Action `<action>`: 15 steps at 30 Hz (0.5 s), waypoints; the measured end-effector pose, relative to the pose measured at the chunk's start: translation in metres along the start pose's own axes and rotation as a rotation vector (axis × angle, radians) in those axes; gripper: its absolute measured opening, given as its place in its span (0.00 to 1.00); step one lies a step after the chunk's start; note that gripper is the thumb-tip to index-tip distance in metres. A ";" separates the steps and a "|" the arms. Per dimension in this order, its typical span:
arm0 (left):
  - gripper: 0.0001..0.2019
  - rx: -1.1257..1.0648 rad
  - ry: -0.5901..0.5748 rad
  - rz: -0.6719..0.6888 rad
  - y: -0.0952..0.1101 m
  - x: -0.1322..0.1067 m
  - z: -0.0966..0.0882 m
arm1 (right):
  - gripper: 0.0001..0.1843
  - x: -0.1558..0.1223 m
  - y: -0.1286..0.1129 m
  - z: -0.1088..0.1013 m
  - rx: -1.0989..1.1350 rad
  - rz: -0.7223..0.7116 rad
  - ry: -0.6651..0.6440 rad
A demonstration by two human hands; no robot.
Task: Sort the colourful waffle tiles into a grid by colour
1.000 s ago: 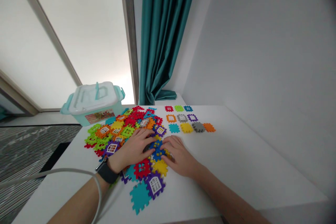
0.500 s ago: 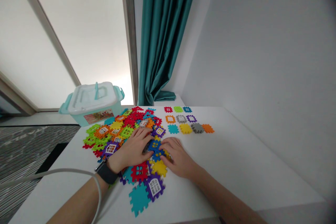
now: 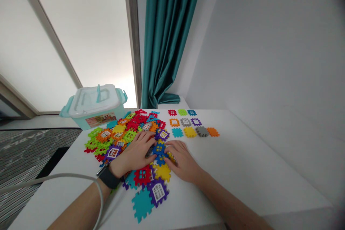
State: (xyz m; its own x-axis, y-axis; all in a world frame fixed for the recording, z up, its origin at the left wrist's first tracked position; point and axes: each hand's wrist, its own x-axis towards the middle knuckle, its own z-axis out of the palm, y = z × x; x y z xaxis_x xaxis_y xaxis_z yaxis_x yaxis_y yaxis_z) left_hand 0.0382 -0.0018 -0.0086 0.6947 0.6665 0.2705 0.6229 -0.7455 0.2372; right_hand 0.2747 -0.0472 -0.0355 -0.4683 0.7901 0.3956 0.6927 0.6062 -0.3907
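My left hand (image 3: 140, 151) lies over the pile of notched plastic building tiles (image 3: 130, 136), palm down with its fingers apart. Close to its fingertips is a blue window tile (image 3: 159, 148), with another blue tile (image 3: 161, 159) just below. My right hand (image 3: 181, 160) rests at the pile's right edge, fingers spread and touching the tiles there. Neither hand lifts a tile. Nearer to me lie a yellow tile (image 3: 163, 173), a red window tile (image 3: 143, 176), a purple window tile (image 3: 158, 191) and a turquoise tile (image 3: 142, 204).
Several single tiles, among them a yellow one (image 3: 190, 132) and an orange one (image 3: 213, 132), lie in rows at the back of the white table (image 3: 229, 172). A lidded turquoise box (image 3: 99, 109) stands at the back left. A pale cable (image 3: 67, 175) crosses my left forearm.
Both hands stay in nearly the same place. My right fingers have drawn back very slightly from the blue tiles, which show a little more.
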 end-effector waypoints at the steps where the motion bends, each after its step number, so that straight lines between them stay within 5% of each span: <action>1: 0.13 -0.001 -0.003 0.000 0.000 0.000 -0.001 | 0.05 0.000 0.000 0.000 0.001 0.001 0.000; 15: 0.21 0.001 -0.028 -0.009 -0.001 0.001 0.002 | 0.05 0.005 0.004 0.005 0.114 0.051 0.001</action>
State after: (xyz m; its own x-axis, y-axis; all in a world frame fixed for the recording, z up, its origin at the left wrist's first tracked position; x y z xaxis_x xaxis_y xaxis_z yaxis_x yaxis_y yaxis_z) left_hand 0.0391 0.0001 -0.0109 0.6985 0.6733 0.2424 0.6298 -0.7393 0.2383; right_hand 0.2724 -0.0401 -0.0390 -0.4334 0.8203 0.3732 0.6486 0.5714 -0.5028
